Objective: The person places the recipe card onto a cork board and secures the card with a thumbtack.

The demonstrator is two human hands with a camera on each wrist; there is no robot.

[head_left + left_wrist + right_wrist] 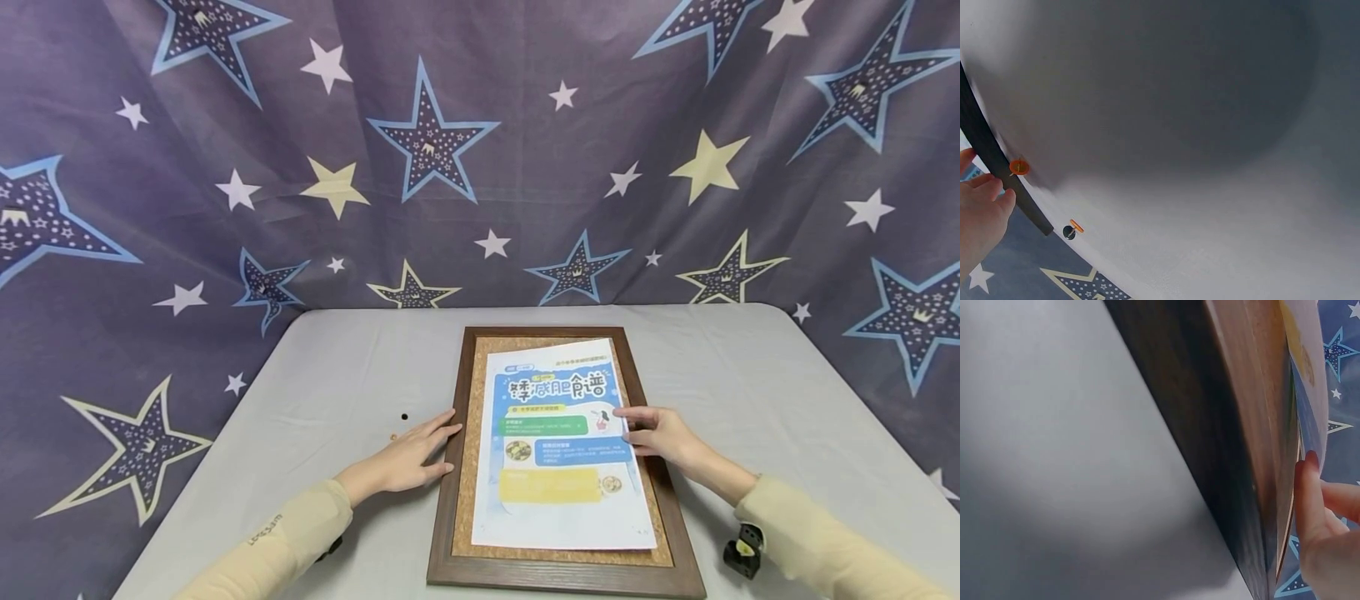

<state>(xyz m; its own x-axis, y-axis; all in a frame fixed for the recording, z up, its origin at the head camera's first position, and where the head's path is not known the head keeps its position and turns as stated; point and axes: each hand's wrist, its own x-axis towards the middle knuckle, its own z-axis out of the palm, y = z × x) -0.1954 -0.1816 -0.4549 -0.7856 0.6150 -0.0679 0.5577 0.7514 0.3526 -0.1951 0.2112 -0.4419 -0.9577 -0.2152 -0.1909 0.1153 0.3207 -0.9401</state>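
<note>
A printed paper sheet point(555, 525) with a blue header, green and yellow blocks lies slightly askew on a cork board point(480, 417) in a brown wooden frame point(566, 575). My left hand point(401, 458) rests its extended fingers against the frame's left side, and the left wrist view shows this hand point(982, 215) at the frame's dark edge. At the sheet's right edge, my right hand point(667, 437) pinches the paper. In the right wrist view, the fingertips of that hand point(1325, 531) meet the paper's edge, which stands a little off the board.
Near the left hand lie a black pushpin point(404, 417) and a small orange pushpin point(393, 437). Another orange pushpin point(1019, 167) shows close to the frame in the left wrist view. A grey cloth covers the table point(360, 367); a star-patterned curtain point(525, 167) hangs behind.
</note>
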